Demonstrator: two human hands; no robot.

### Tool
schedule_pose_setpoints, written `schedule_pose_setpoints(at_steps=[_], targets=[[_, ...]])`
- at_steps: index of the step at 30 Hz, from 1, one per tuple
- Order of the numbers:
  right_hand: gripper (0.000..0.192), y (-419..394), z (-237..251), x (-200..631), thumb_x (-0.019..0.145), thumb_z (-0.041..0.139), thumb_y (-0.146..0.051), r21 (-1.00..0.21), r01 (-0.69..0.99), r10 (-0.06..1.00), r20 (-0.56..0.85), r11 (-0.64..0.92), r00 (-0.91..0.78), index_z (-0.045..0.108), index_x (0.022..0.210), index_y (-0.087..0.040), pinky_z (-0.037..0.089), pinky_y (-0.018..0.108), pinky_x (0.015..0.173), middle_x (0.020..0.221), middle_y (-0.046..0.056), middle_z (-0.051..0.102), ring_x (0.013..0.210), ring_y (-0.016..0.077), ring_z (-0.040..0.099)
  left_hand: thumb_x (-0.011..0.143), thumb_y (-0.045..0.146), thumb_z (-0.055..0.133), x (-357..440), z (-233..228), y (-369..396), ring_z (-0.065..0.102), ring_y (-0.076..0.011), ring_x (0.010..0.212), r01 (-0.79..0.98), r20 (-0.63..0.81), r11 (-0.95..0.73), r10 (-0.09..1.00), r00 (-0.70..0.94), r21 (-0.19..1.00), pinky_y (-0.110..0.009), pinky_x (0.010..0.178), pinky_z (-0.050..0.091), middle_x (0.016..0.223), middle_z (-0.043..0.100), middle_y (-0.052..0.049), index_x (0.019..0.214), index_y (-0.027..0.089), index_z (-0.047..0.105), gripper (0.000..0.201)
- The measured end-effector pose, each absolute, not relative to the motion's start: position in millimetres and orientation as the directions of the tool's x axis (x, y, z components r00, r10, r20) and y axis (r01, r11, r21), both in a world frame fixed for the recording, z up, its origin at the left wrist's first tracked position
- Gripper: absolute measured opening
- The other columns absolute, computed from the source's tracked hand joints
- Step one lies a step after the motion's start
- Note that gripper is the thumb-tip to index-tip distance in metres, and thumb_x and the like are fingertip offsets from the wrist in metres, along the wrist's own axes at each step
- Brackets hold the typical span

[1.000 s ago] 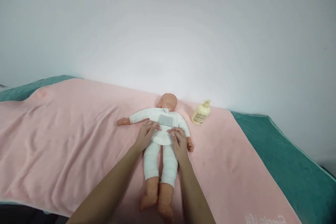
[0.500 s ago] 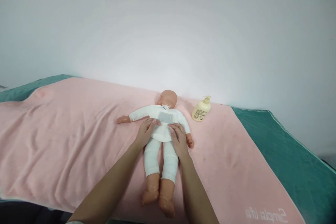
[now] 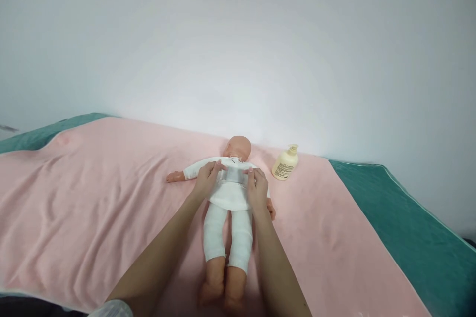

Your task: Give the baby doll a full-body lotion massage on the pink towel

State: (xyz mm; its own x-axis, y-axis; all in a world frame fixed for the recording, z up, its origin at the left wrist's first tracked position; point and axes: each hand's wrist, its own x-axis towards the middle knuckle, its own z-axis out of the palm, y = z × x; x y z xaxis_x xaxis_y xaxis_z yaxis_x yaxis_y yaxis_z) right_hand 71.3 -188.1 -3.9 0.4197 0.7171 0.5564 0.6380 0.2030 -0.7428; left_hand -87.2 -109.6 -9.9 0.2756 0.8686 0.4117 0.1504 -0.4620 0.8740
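A baby doll [image 3: 229, 199] with a white cloth body lies stretched out, its bare head away from me and its feet toward me. No face shows on it. A grey rectangular patch [image 3: 235, 175] sits on its upper torso. My left hand [image 3: 208, 177] rests at the left side of the torso, thumb extended toward the patch. At the right side is my right hand [image 3: 257, 185], its thumb likewise pointing inward. Both hands are open, fingers lying along the doll's sides and partly hidden. Neither one grasps anything that I can see.
A pale yellow pump bottle [image 3: 285, 162] stands right of the doll's head. Under everything lies a pink blanket [image 3: 327, 237], wrinkled on the left, over a green cover [image 3: 401, 213]. A plain wall [image 3: 238, 49] rises behind.
Both hands have slid up the doll's torso, from below the grey patch to either side of it. The view has tipped slightly upward.
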Motion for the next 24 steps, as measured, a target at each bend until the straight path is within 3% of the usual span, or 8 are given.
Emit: schedule_pose_setpoints(at_steps=[4,13,17,24], targets=[[0.039,-157,3,77,0.098,0.033,-0.037,-0.691,0.703,0.749,0.554,0.17,0.364,0.067,0.089,-0.019,0.04,0.035,0.086,0.095,0.009,0.066,0.096,0.0231,0.055,0.096,0.05,0.03,-73,0,-92,0.063,-0.0231,0.095,0.235,0.446,-0.522,0.84,0.309,0.82,-0.035,0.089,0.044,0.094,0.073,-0.007,0.089,0.018,0.072,0.053],[0.027,-145,-24,81,0.094,0.043,-0.022,-0.608,0.791,0.822,0.483,0.068,0.301,0.066,0.08,-0.019,0.038,0.034,0.084,0.09,0.008,0.066,0.089,0.0225,0.055,0.098,0.041,0.032,-57,-23,-77,0.06,-0.0245,0.096,0.347,0.509,-0.727,0.671,0.539,0.592,-0.04,0.092,0.042,0.097,0.072,-0.008,0.09,0.018,0.071,0.046],[0.026,-146,-22,80,0.092,0.044,-0.02,-0.619,0.782,0.824,0.478,0.071,0.304,0.065,0.076,-0.019,0.039,0.033,0.082,0.09,0.007,0.066,0.087,0.0217,0.055,0.099,0.038,0.033,-57,-26,-76,0.06,-0.0231,0.094,0.334,0.517,-0.741,0.654,0.552,0.582,-0.04,0.091,0.043,0.095,0.072,-0.008,0.086,0.018,0.069,0.043],[0.022,-150,-24,80,0.093,0.045,-0.025,-0.651,0.732,0.778,0.561,0.202,0.284,0.067,0.094,-0.02,0.04,0.035,0.089,0.101,0.007,0.065,0.098,0.0221,0.055,0.098,0.033,0.037,-57,-27,-80,0.059,-0.023,0.101,0.306,0.598,-0.757,0.648,0.472,0.578,-0.041,0.093,0.043,0.104,0.07,-0.007,0.099,0.019,0.068,0.034]])
